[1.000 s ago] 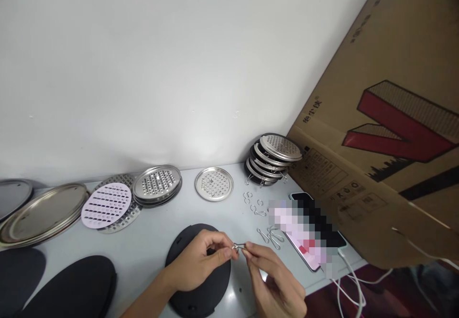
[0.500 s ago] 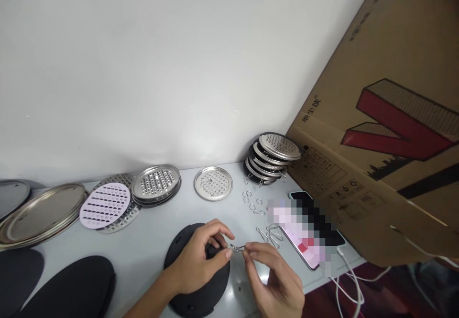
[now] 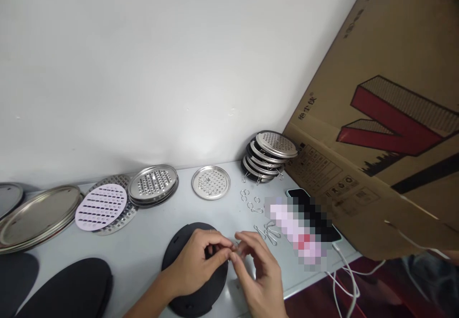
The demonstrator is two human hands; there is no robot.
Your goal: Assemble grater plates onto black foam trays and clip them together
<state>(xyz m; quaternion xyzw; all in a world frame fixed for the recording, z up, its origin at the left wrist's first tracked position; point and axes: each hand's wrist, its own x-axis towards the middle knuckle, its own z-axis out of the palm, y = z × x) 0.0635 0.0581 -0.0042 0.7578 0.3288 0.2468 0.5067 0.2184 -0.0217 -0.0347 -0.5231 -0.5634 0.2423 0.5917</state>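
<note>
My left hand (image 3: 201,263) is closed in a pinch above a round black plate (image 3: 175,253). Thumb and fingertips meet those of my right hand (image 3: 258,277), also pinching. Between the fingertips is a small metal wire clip (image 3: 235,245), mostly covered by the fingers, so I cannot tell how it is joined or which hand bears it more. Just right of the hands lie several loose bent wire clips (image 3: 272,234). Behind these are small wire rings (image 3: 244,195), some of them linked in pairs.
A flat round metal grater disc (image 3: 211,182) lies near the wall. To its left are stacked grater discs (image 3: 153,182), a pale perforated disc (image 3: 101,207) and metal lids (image 3: 39,215). A tilted stack (image 3: 276,144), two phones (image 3: 333,234) with white cables and a cardboard box (image 3: 358,184) occupy the right side.
My right hand has moved in to the left, its fingertips now against the left hand's. The wire clip, visible between the hands before, is mostly covered. The view has shifted slightly.
</note>
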